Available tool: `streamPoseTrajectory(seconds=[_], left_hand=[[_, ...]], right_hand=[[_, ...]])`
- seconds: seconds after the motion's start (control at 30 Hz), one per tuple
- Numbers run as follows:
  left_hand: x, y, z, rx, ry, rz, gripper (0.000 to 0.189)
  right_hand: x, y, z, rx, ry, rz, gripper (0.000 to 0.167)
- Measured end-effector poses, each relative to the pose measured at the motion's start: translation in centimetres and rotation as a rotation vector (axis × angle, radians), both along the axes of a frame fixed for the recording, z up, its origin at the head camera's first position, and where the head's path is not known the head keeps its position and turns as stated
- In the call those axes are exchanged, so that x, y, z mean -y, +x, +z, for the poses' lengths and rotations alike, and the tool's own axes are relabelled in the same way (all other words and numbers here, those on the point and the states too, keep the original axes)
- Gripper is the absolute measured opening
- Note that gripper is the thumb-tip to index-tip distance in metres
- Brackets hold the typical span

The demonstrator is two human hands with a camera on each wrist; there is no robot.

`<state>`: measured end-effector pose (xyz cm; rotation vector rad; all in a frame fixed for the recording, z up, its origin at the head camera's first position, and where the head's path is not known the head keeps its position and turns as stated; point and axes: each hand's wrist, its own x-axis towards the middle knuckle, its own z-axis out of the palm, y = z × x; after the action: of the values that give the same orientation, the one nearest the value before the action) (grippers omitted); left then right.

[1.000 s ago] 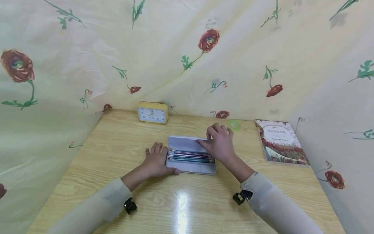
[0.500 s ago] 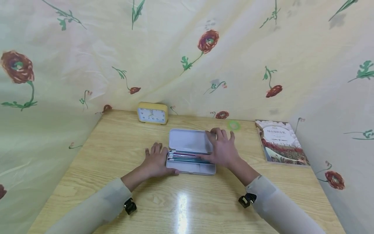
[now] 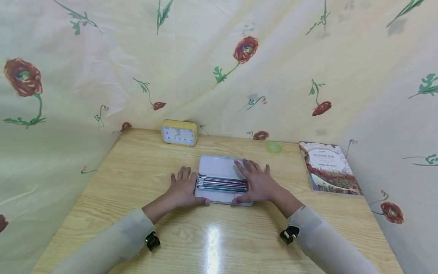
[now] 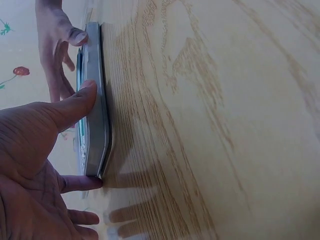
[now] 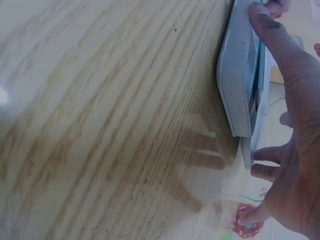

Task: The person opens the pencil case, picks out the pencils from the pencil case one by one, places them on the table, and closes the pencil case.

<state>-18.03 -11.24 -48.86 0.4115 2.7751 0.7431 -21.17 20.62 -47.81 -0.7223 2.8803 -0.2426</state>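
A white pencil case [image 3: 217, 166] lies open on the wooden table, its lid tilted back. Several pencils [image 3: 220, 183], dark red and green with pale ends, lie side by side inside. My left hand [image 3: 182, 191] holds the left end, thumb on the front wall and index finger against the end, as the left wrist view shows. Across the right end reaches my right hand [image 3: 262, 185], fingers spread over the lid and thumb touching the front edge. It covers the right ends of the pencils. In the right wrist view the front wall of the case [image 5: 234, 75] shows beneath the thumb.
A yellow alarm clock [image 3: 179, 133] stands at the back left of the table [image 3: 147, 156]. A light green ring-shaped item [image 3: 274, 147] lies near the back edge. At the right is a book [image 3: 329, 167]. Flower-patterned cloth [image 3: 191, 57] hangs behind.
The lid has swung further back. My right hand has come off the lid's edge, and its thumb has moved down past the pencils to the front edge. The left hand has stayed put.
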Motion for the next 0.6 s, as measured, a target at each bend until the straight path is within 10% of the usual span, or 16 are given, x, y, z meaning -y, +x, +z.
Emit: streamPoseTrajectory(seconds=[0.33, 0.6], left_hand=[[0.4, -0.4, 1.6, 0.030, -0.071, -0.068, 0.119], [0.6, -1.6, 0.8, 0.012, -0.117, -0.153, 0.137]], right_hand=[[0.1, 0.0, 0.3, 0.061, -0.010, -0.015, 0.144], [0.1, 0.1, 0.3, 0.083, -0.025, -0.018, 0.142]])
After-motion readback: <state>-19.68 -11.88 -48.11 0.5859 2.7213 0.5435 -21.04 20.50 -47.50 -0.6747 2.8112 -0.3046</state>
